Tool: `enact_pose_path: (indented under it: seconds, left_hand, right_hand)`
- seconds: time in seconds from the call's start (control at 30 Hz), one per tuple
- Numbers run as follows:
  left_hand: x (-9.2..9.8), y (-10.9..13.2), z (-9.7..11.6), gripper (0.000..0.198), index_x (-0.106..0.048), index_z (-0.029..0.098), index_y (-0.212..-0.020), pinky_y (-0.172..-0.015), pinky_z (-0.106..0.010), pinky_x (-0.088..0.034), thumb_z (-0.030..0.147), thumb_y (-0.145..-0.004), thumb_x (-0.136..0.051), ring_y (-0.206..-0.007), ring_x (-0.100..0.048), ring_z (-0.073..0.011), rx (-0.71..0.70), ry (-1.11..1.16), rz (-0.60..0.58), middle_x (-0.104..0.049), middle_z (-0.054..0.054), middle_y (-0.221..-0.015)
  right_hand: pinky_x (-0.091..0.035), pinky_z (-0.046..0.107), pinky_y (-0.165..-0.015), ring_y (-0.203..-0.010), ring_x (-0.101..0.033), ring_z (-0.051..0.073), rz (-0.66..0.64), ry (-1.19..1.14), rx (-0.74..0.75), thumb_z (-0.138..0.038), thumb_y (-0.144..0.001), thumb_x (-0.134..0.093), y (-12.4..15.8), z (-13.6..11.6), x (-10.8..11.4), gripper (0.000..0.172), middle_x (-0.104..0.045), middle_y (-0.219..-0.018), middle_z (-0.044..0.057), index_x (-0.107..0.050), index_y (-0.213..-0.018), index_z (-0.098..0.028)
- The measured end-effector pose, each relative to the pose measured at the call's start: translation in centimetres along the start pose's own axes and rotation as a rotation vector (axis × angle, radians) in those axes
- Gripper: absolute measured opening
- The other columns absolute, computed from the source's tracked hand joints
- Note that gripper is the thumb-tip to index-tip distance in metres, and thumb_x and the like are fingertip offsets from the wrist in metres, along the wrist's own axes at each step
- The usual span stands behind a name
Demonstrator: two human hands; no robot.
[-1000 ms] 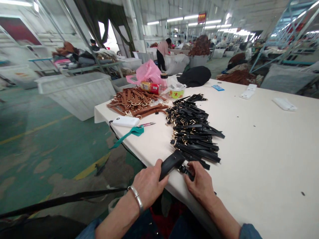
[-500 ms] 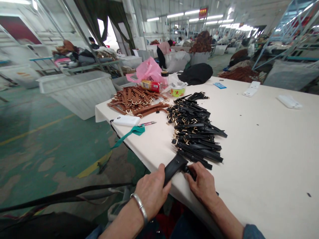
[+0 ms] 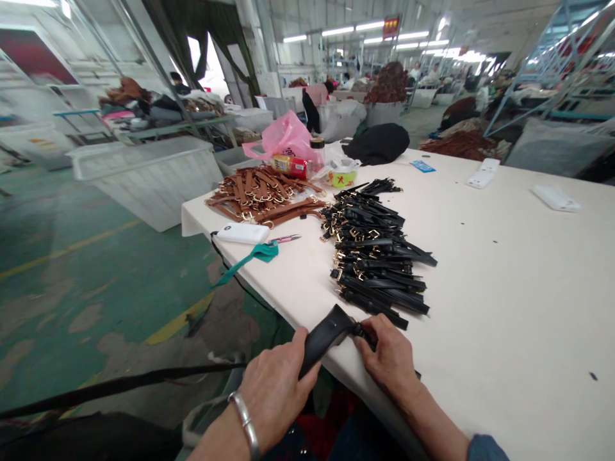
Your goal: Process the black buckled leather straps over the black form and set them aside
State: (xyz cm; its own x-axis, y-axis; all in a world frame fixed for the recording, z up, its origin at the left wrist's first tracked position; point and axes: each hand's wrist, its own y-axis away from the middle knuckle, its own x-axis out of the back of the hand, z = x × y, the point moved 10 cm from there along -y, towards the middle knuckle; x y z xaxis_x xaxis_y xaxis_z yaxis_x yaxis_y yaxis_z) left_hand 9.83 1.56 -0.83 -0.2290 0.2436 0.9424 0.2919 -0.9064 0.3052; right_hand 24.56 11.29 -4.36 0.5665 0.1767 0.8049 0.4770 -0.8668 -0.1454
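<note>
My left hand (image 3: 275, 392) and my right hand (image 3: 389, 358) are at the near table edge, both gripping a black leather strap (image 3: 327, 337). The strap bends upward between them, and its dark end near my right fingers is partly hidden. A long black strap end (image 3: 120, 384) trails left past my left hand, below the table edge; I cannot tell if it is the same strap. A silver bangle (image 3: 245, 416) circles my left wrist. Just beyond my hands lies a pile of black straps with gold buckles (image 3: 377, 253).
Brown straps with gold buckles (image 3: 262, 195) lie on the white table (image 3: 485, 320), near a white power bank (image 3: 243, 233), small snips (image 3: 283, 239) and a green ribbon (image 3: 262, 253). A pink bag (image 3: 283, 137) stands behind them. A white bin (image 3: 144, 182) stands left of the table.
My left hand has moved down and left, and the held strap now tilts further left with its bend nearer my right hand. The view has shifted slightly.
</note>
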Motion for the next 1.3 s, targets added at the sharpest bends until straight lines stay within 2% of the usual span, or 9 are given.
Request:
enact_pose_path:
  seconds: [0.23, 0.4, 0.57, 0.73, 0.83, 1.03, 1.17, 1.3]
  left_hand:
    - [0.5, -1.7, 1.8, 0.028, -0.041, 0.021, -0.099, -0.062, -0.033, -0.045, 0.041, -0.079, -0.039, -0.075, -0.062, -0.0255, -0.017, -0.014, 0.053, -0.064, -0.005, -0.076]
    - [1.1, -2.6, 1.3, 0.028, -0.041, 0.022, -0.097, -0.062, -0.031, -0.045, 0.042, -0.078, -0.040, -0.075, -0.062, -0.0246, -0.003, -0.009, 0.049, -0.064, -0.005, -0.077]
    - [1.3, -1.5, -0.4, 0.032, -0.040, 0.022, -0.103, -0.064, -0.032, -0.044, 0.045, -0.081, -0.036, -0.077, -0.062, -0.0246, 0.042, -0.007, 0.062, -0.064, -0.006, -0.079]
    - [0.3, 0.3, 0.0, 0.036, -0.035, 0.023, -0.113, -0.065, -0.033, -0.044, 0.041, -0.082, -0.036, -0.078, -0.061, -0.0243, -0.023, -0.004, 0.026, -0.065, -0.005, -0.084]
    - [0.2, -0.1, 0.7, 0.033, -0.037, 0.022, -0.110, -0.064, -0.035, -0.044, 0.040, -0.082, -0.036, -0.075, -0.062, -0.0249, -0.026, -0.020, 0.042, -0.065, -0.005, -0.081]
    - [0.8, -2.7, 1.9, 0.026, -0.040, 0.022, -0.098, -0.062, -0.033, -0.045, 0.041, -0.081, -0.036, -0.074, -0.062, -0.0253, -0.041, 0.003, 0.079, -0.063, -0.005, -0.075]
    - [0.9, -2.9, 1.3, 0.028, -0.040, 0.022, -0.098, -0.063, -0.033, -0.045, 0.043, -0.080, -0.038, -0.075, -0.061, -0.0246, -0.027, 0.009, 0.073, -0.063, -0.005, -0.078]
    - [0.7, -1.7, 0.2, 0.034, -0.041, 0.022, -0.104, -0.065, -0.032, -0.044, 0.046, -0.080, -0.037, -0.078, -0.061, -0.0241, -0.016, 0.015, 0.034, -0.063, -0.005, -0.080]
  right_hand:
    - [-0.036, 0.024, -0.059, -0.067, -0.050, 0.015, 0.033, 0.011, 0.007, -0.028, -0.073, -0.052, 0.0, 0.3, 0.1, 0.010, -0.050, -0.073, 0.000, -0.053, -0.078, -0.020]
    - [-0.035, 0.023, -0.059, -0.067, -0.050, 0.014, 0.038, 0.028, 0.010, -0.028, -0.072, -0.052, 0.1, 0.4, 0.0, 0.011, -0.051, -0.074, 0.000, -0.054, -0.080, -0.020]
    - [-0.036, 0.024, -0.061, -0.070, -0.051, 0.015, 0.013, 0.017, 0.012, -0.027, -0.073, -0.052, 0.2, 0.1, 0.0, 0.011, -0.052, -0.076, 0.000, -0.055, -0.081, -0.021]
    - [-0.036, 0.023, -0.061, -0.070, -0.051, 0.015, 0.013, -0.009, 0.015, -0.027, -0.074, -0.052, 0.2, -0.1, 0.1, 0.011, -0.052, -0.077, 0.000, -0.056, -0.082, -0.021]
    - [-0.037, 0.023, -0.061, -0.070, -0.051, 0.015, 0.008, -0.011, 0.012, -0.027, -0.073, -0.053, 0.1, -0.1, 0.0, 0.011, -0.052, -0.077, 0.000, -0.056, -0.082, -0.020]
    - [-0.036, 0.024, -0.059, -0.067, -0.050, 0.014, 0.015, 0.003, -0.004, -0.028, -0.072, -0.052, -0.1, 0.2, 0.1, 0.012, -0.050, -0.073, -0.001, -0.055, -0.080, -0.020]
    - [-0.037, 0.024, -0.060, -0.067, -0.051, 0.014, 0.011, -0.006, 0.002, -0.026, -0.071, -0.053, 0.0, 0.2, 0.1, 0.013, -0.051, -0.073, -0.001, -0.057, -0.082, -0.021]
    - [-0.038, 0.024, -0.061, -0.068, -0.052, 0.014, -0.012, -0.050, 0.001, -0.026, -0.071, -0.053, -0.1, -0.1, 0.2, 0.013, -0.053, -0.074, -0.001, -0.059, -0.082, -0.022]
